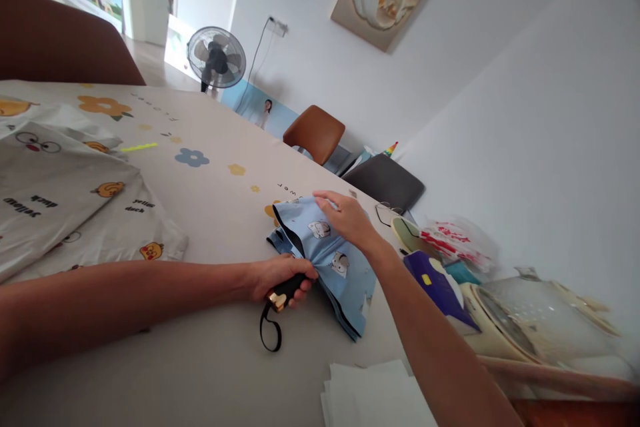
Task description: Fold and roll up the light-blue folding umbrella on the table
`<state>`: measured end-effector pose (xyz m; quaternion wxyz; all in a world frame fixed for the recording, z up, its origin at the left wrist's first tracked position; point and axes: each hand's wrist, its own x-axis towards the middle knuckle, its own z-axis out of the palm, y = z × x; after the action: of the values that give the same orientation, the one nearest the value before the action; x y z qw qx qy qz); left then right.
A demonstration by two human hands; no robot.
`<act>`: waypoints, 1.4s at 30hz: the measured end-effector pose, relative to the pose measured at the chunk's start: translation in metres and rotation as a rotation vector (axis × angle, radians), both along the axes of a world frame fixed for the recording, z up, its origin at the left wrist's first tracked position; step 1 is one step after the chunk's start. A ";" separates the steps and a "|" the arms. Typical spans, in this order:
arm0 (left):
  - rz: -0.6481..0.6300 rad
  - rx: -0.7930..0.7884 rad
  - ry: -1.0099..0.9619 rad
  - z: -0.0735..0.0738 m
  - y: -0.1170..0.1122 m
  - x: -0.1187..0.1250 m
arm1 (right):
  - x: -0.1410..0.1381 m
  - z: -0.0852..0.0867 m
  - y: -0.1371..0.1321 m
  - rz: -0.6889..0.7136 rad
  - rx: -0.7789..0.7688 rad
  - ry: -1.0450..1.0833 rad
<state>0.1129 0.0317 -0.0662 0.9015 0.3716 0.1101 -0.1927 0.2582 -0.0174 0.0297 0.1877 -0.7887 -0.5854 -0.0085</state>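
Gripping the umbrella point(345, 293) by its handle point(291, 285) in the left hand point(279, 273), with fingers curled around it. Laying the right hand point(346, 215) on the canopy point(300, 213), with fingers close together, pointing leftward. Holding the umbrella over the table point(220, 360), near the papers point(375, 397).

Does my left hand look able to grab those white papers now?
Probably not as things stand: your left hand is closed around the black handle of the blue umbrella and would likely need to let go first. Nothing visible rests on the white papers.
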 end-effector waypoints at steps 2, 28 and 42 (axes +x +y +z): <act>-0.007 -0.018 0.018 -0.001 0.001 0.000 | 0.005 0.006 -0.017 -0.100 0.112 0.001; 0.088 -0.099 0.023 -0.001 0.001 -0.004 | 0.005 -0.066 -0.156 -0.845 0.084 1.030; 0.091 -0.089 0.032 0.003 0.000 -0.005 | 0.002 -0.059 -0.164 -0.753 0.335 1.211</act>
<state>0.1075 0.0318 -0.0635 0.9231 0.3227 0.1326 -0.1619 0.2599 -0.1813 -0.0294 0.5808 -0.7637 -0.0594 0.2756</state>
